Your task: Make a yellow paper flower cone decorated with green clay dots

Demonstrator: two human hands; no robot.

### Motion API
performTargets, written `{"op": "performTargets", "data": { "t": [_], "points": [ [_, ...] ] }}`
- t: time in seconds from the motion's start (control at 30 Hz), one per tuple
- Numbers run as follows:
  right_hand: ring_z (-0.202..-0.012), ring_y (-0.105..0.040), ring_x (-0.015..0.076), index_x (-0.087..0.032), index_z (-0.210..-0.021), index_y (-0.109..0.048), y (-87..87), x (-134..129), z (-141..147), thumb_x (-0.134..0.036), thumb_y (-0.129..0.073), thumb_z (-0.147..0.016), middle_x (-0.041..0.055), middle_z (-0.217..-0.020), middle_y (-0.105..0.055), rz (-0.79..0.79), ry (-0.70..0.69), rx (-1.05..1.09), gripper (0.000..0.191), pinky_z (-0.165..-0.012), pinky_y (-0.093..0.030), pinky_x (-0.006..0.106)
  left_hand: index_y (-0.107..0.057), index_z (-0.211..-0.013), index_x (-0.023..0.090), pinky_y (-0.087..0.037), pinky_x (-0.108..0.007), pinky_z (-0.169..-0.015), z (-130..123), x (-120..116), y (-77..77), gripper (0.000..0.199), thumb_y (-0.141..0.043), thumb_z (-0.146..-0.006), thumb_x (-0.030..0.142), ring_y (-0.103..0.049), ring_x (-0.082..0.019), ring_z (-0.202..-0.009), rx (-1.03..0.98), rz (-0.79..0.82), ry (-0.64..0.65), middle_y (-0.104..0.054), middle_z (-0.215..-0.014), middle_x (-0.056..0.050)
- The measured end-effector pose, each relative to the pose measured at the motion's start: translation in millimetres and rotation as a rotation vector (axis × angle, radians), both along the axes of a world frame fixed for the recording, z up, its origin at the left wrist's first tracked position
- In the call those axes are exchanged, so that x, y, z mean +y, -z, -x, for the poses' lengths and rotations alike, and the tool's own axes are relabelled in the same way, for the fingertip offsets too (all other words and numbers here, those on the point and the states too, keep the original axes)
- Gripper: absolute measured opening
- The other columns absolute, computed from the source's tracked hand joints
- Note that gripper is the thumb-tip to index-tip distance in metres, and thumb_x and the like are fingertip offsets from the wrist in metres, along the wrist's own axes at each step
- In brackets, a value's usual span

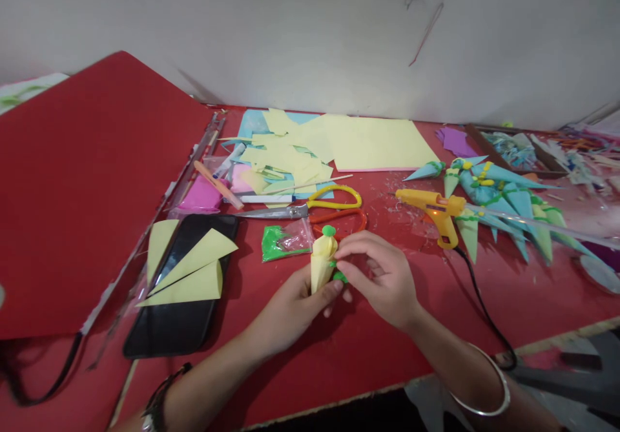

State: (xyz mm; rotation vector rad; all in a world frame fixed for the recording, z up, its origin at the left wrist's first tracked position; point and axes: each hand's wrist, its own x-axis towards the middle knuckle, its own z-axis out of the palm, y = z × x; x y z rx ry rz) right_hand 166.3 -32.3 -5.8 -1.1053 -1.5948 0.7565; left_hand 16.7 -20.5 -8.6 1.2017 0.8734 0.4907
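Note:
My left hand [295, 303] is closed around a small pale yellow paper cone [320, 267] and holds it upright above the table. A round green blob [329, 230], which looks like soft clay, sits at the cone's top. Another green clay lump [340, 277] shows beside my left fingertips. My right hand [380, 274] touches the cone's right side, thumb and forefinger pinched at a bit of green clay [332, 264]. Just behind the cone lies a plastic bag of green clay [283, 241], next to scissors [300, 211] with yellow and orange handles.
A yellow glue gun [431, 209] with a lit light and black cord lies right, before a pile of blue and green paper cones [504, 193]. Cut yellow cones [194, 264] rest on a black phone [179, 316]. Paper sheets [382, 141] lie behind; a red board [97, 193] stands left.

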Motion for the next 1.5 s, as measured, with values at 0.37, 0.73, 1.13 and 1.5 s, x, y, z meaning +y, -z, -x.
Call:
{"op": "performTargets", "data": {
  "t": [0.37, 0.73, 1.13, 1.5],
  "points": [
    [-0.077, -0.057, 0.0138, -0.022, -0.078, -0.062, 0.7, 2.3, -1.2, -0.02, -0.061, -0.074, 0.0009, -0.082, -0.057, 0.06, 0.002, -0.075, 0.005, -0.07, -0.047, 0.027, -0.052, -0.07, 0.016, -0.034, -0.021, -0.052, 1.4, 2.8, -1.7, 0.019, -0.047, -0.078, 0.033, -0.04, -0.009, -0.053, 0.105, -0.113, -0.014, -0.046, -0.059, 0.004],
    [-0.076, -0.054, 0.0136, -0.021, -0.075, -0.059, 0.2, 2.9, 0.7, -0.019, -0.059, -0.075, 0.001, -0.081, -0.054, 0.064, -0.05, -0.055, 0.002, -0.07, -0.045, 0.027, -0.055, -0.078, 0.018, -0.038, -0.025, -0.067, 1.2, 4.3, -2.1, 0.012, -0.048, -0.079, 0.028, -0.05, -0.016, -0.073, 0.1, -0.196, -0.01, -0.057, -0.076, 0.001],
    [-0.071, -0.053, 0.0138, -0.021, -0.09, -0.059, -3.9, 2.4, -3.9, -0.018, -0.058, -0.074, 0.0021, -0.08, -0.056, -0.005, -0.031, -0.044, 0.016, -0.064, -0.047, 0.028, -0.055, -0.067, 0.014, -0.018, -0.021, -0.043, 10.7, 8.5, -0.7, 0.033, -0.051, -0.077, 0.046, -0.025, -0.007, -0.046, -0.067, 0.062, -0.15, -0.033, -0.052, 0.006],
    [-0.075, -0.059, 0.014, -0.024, -0.088, -0.064, -1.8, 2.1, -1.4, -0.017, -0.057, -0.078, 0.0013, -0.081, -0.063, -0.01, -0.024, -0.067, 0.014, -0.067, -0.048, 0.029, -0.054, -0.069, 0.015, -0.022, -0.022, -0.046, 8.1, 8.3, -2.4, 0.026, -0.058, -0.072, 0.04, -0.028, -0.006, -0.048, -0.079, 0.098, -0.216, -0.046, -0.058, 0.004]
  ]
}}
